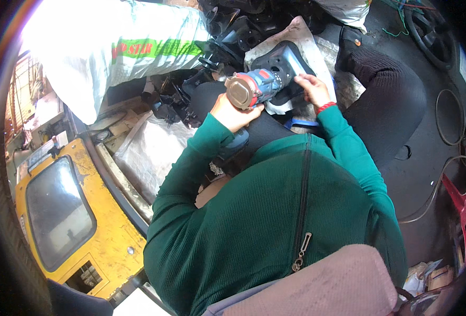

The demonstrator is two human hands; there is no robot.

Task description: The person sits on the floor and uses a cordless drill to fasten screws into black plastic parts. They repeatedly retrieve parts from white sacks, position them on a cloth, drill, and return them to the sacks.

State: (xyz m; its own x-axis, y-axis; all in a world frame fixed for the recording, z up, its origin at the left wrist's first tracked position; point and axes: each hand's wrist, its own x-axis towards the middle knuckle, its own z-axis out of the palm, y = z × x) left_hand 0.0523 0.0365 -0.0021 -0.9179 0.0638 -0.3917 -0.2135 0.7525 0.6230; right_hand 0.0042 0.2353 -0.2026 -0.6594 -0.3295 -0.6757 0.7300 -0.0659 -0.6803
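Note:
My left hand is wrapped round the grip of a blue and red cordless drill. The drill's chuck points right, at the black moulded part; whether a bit touches it I cannot tell. That part is shiny, has holes in it, and lies over a pale, dirty sheet by my lap. My right hand, with a red band at the wrist, pinches the near right edge of the part between thumb and fingers.
Black parts are heaped beyond my hands. A large white sack lies far left, above a yellow panel with a dark window. At right are a black wheel, a loose cable and a red frame.

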